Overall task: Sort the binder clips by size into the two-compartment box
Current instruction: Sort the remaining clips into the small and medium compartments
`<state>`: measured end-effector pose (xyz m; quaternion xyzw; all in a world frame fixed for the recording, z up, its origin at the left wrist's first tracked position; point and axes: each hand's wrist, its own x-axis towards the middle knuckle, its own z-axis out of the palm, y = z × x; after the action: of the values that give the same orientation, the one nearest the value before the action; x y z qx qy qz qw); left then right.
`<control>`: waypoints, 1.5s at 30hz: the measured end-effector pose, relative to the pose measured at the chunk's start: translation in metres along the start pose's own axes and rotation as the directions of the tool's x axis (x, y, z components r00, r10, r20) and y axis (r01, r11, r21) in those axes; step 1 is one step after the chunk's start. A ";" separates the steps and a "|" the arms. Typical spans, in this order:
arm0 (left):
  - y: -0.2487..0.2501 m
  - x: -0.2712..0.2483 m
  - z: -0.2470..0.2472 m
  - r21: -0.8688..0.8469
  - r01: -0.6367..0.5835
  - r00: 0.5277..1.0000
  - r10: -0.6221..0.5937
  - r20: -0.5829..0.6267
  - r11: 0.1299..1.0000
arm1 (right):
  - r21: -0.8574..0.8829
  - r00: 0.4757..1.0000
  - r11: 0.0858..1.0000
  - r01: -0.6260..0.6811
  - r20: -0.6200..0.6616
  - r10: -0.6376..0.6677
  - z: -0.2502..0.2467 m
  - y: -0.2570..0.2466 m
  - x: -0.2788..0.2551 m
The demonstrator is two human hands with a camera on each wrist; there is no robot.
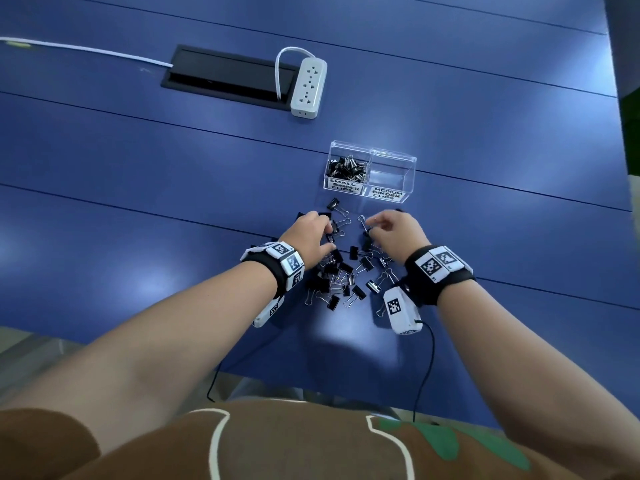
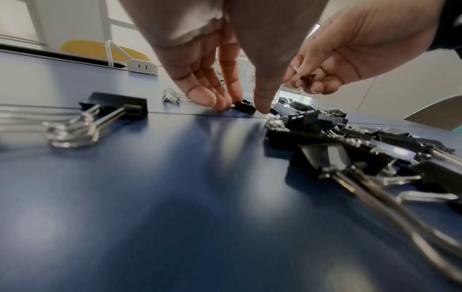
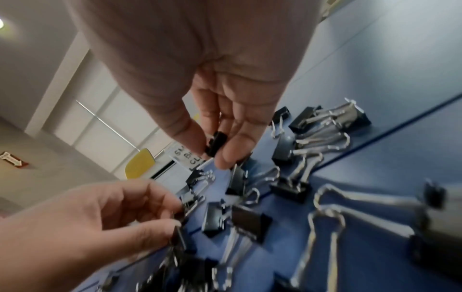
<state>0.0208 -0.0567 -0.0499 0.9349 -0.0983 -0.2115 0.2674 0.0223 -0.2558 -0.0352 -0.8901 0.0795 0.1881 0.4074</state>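
Blue tabletop (image 1: pixel 138 188) fills the scene, with a white power strip (image 1: pixel 309 86) lying at the right end of a black cable hatch (image 1: pixel 221 76) on the far side. Right of centre stands the clear two-compartment box (image 1: pixel 372 174): its left compartment, labelled for small binder clips, holds a heap of small black clips (image 1: pixel 347 168), while the right compartment, labelled medium, shows nothing but its clear floor. Just near of the box lies the loose pile of binder clips (image 1: pixel 343 271), mostly larger ones with silver wire handles, spread between the two wrists. Both hands work at the far edge of that pile. The left hand (image 1: pixel 309 237) reaches down with fingers and thumb closing narrowly around a small black clip (image 2: pixel 243 106) that rests on the table. The right hand (image 1: pixel 394 230) is raised slightly, thumb and fingertips pinching another small black clip (image 3: pixel 216 143) clear of the surface.
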 end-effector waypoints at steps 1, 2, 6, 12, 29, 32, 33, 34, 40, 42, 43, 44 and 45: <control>0.001 0.001 0.001 0.007 0.008 1.000 -0.008 -0.003 1.000 | -0.004 0.999 1.000 -0.018 0.047 0.018 0.004 0.000 -0.002; 0.003 0.001 0.001 0.013 0.017 1.000 -0.017 -0.008 1.000 | -0.036 0.996 0.999 -0.028 0.081 0.031 0.007 0.000 -0.004; 0.009 0.003 0.002 0.037 0.033 0.999 -0.032 -0.010 0.999 | -0.136 0.999 0.990 -0.027 0.028 0.031 0.001 -0.006 0.000; 0.011 -0.003 -0.008 -0.110 0.063 0.998 -0.063 -0.003 0.992 | -0.026 0.990 0.998 0.050 -0.127 -0.053 -0.026 -0.046 0.027; 0.038 0.074 -0.064 0.184 -0.128 0.967 0.164 -0.193 0.974 | -0.120 0.981 0.992 0.048 -0.183 -0.070 -0.035 -0.032 0.009; 0.035 0.077 -0.054 0.310 -0.152 0.966 0.207 -0.155 0.939 | -0.128 0.997 0.992 0.012 -0.079 -0.022 -0.019 -0.008 -0.024; 0.034 0.075 -0.051 0.327 -0.155 0.964 0.215 -0.155 0.932 | -0.146 1.000 0.989 0.011 -0.022 -0.014 -0.012 -0.002 -0.034; 0.033 0.072 -0.048 0.329 -0.162 0.960 0.226 -0.167 0.930 | -0.174 0.999 0.985 0.013 0.044 -0.006 -0.004 0.001 -0.043; 0.028 0.019 -0.030 0.163 -0.208 0.964 0.230 -0.133 0.964 | -0.298 0.993 0.954 0.017 0.116 0.018 0.017 0.008 -0.048; 0.017 -0.002 -0.021 0.076 -0.139 0.990 0.142 -0.028 0.987 | -0.273 0.999 0.962 0.014 0.044 -0.002 0.015 0.004 -0.042; 0.011 -0.013 -0.017 0.058 -0.092 0.996 0.091 0.011 0.994 | -0.262 0.999 0.964 0.034 0.032 -0.026 0.016 0.000 -0.041; 0.006 -0.023 -0.013 0.051 -0.049 0.998 0.047 0.040 0.998 | -0.261 0.997 0.963 0.064 0.047 -0.054 0.018 -0.004 -0.041; 0.003 -0.031 -0.010 0.049 -0.015 0.998 0.012 0.064 0.999 | -0.268 0.993 0.957 0.109 0.082 -0.090 0.021 -0.010 -0.041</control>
<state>-0.0028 -0.0458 -0.0301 0.9334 -0.1183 -0.2370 0.2422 -0.0178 -0.2343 -0.0247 -0.9334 -0.0060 0.2073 0.2929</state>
